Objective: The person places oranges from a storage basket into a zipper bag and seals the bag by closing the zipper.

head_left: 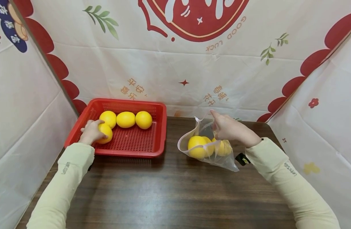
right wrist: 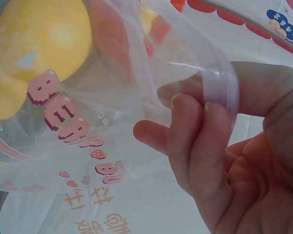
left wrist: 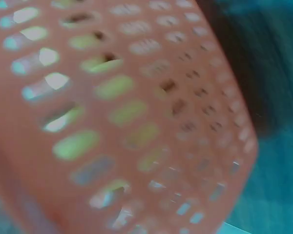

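Note:
My left hand [head_left: 92,131] reaches over the left rim of a red plastic basket [head_left: 161,133] and grips a round yellow fruit [head_left: 105,133], the size of an orange. Behind it in the basket sit a yellow fruit [head_left: 108,119], an oval one [head_left: 125,120] and another round one [head_left: 143,120]. The basket's slotted wall [left wrist: 136,87] fills the left wrist view, hiding the left hand there. My right hand [head_left: 229,128] pinches the rim of a clear zip bag [head_left: 221,161] between thumb and fingers [right wrist: 185,131], the bag's mouth standing wide. Inside the bag lie several yellow fruits [head_left: 196,148].
The basket and bag stand toward the back of a dark wooden table [head_left: 164,190]. White printed cloth [head_left: 175,73] closes off the back and both sides. A small black device [head_left: 242,159] sits at the right wrist.

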The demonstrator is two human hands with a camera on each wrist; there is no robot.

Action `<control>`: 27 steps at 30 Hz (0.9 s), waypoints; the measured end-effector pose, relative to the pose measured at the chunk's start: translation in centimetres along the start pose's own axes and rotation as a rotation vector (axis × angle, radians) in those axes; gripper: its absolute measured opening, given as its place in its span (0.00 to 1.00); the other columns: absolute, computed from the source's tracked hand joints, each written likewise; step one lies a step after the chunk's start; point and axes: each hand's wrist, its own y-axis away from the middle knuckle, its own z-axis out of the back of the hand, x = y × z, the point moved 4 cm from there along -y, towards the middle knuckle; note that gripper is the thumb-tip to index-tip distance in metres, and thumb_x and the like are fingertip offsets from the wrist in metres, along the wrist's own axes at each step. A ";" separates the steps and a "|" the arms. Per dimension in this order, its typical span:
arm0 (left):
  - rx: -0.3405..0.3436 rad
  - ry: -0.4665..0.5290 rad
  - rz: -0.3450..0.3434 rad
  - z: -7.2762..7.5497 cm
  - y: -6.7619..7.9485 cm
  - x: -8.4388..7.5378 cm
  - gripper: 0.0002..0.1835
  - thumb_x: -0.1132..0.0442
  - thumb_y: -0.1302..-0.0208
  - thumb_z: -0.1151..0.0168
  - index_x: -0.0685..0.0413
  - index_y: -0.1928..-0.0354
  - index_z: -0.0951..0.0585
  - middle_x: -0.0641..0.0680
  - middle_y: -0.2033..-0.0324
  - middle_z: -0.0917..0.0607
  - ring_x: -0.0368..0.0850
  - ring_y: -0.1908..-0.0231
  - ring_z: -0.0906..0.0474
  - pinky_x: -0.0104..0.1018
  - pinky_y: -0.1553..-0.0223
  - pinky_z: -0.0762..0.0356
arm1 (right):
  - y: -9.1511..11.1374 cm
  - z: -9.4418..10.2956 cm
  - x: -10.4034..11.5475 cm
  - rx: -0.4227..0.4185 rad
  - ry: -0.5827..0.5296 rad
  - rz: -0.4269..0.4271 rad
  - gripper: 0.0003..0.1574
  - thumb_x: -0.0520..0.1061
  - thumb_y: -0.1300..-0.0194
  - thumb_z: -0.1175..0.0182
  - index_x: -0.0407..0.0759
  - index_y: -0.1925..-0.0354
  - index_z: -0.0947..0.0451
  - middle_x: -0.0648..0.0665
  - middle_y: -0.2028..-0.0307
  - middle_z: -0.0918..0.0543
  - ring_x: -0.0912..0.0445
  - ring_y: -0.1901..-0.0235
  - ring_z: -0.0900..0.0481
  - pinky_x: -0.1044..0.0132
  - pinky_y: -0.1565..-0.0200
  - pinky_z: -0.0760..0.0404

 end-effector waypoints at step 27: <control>-0.028 0.176 -0.469 -0.7 3.5 -17.0 0.33 0.61 0.56 0.28 0.50 0.43 0.27 0.58 0.46 0.32 0.57 0.50 0.36 0.54 0.51 0.35 | -0.2 0.0 0.0 -0.013 0.031 0.011 0.59 0.29 0.59 0.36 0.23 0.35 0.59 0.43 0.70 0.22 0.55 0.74 0.28 0.62 0.69 0.27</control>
